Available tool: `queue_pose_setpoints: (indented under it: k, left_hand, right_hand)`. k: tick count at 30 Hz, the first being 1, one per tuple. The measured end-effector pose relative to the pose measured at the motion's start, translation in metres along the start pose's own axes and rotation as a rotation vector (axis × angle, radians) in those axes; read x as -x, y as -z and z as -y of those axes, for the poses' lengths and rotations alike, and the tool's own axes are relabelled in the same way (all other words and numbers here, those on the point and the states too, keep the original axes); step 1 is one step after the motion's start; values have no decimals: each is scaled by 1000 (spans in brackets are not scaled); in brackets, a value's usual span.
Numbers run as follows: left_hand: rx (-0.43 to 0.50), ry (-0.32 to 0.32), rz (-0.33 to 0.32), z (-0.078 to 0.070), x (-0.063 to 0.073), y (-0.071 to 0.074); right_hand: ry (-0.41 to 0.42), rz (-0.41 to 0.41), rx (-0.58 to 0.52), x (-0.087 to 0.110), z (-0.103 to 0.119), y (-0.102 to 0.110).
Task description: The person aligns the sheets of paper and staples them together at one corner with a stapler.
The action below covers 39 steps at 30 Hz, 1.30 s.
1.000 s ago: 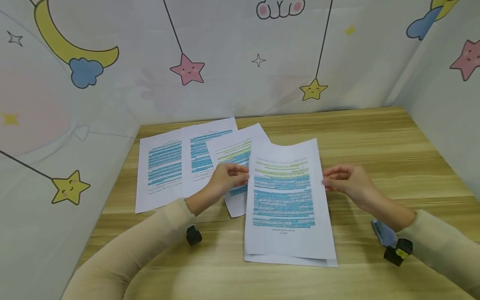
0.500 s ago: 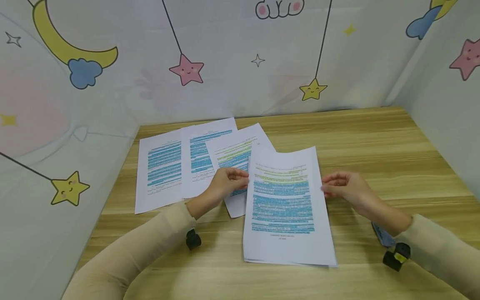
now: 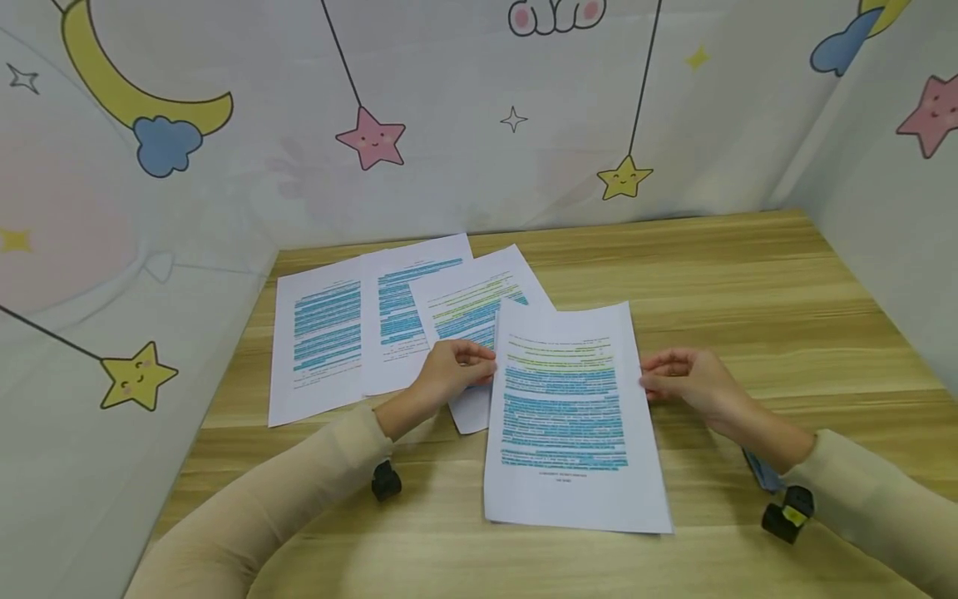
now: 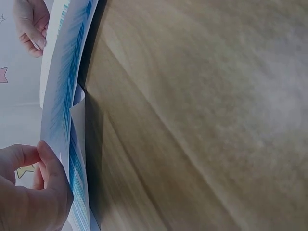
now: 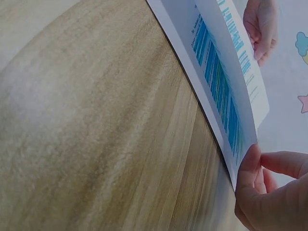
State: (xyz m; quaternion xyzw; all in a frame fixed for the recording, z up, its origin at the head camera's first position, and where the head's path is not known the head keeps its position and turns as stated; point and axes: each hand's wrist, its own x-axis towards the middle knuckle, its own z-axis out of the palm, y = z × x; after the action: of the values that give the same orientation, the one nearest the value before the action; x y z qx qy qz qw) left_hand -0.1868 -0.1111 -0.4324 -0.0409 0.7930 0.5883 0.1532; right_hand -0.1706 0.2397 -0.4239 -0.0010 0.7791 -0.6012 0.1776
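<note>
A printed sheet of paper (image 3: 565, 503), its text highlighted in blue and yellow, lies close over another sheet in front of me, their lower edges nearly matched. My left hand (image 3: 443, 376) pinches its left edge between thumb and fingers. At the opposite edge, my right hand (image 3: 696, 383) pinches it the same way. The right wrist view shows the held sheet (image 5: 226, 62) bowed, with a gap above the blue-marked page (image 5: 219, 84) below. From the left side, a folded-over corner (image 4: 78, 113) of paper shows under the held sheet.
To the left lie more highlighted sheets: one partly under the held paper (image 3: 471, 287), one behind it (image 3: 422, 249), and one at the far left (image 3: 318, 399). A small blue object (image 3: 763, 470) is mostly hidden by my right forearm. A printed cloth wall (image 3: 449, 191) borders the wooden table (image 3: 748, 274).
Both hands have come slightly down and toward me with the sheet. Its top edge has dropped, and its bottom edge now covers the sheet below that showed before.
</note>
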Motion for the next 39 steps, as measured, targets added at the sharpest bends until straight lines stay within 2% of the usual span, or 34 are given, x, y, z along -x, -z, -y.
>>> queue_pose_setpoints:
  k: [4,11,28,39]
  left_hand:
    - [-20,-17,-6,2,0,0]
    - [-124,-41,-26,1,1,-2]
    - [-155,-26,-6,-1,3,-2]
    - [-246,-42,7,0,3,-2]
  right_hand:
    - [-4,4,2,-1,-1,1]
    - [-15,12,6,-2,-2,1]
    - [-13,18,44,-1,-2,2]
    - [-27,13,71,-3,-3,3]
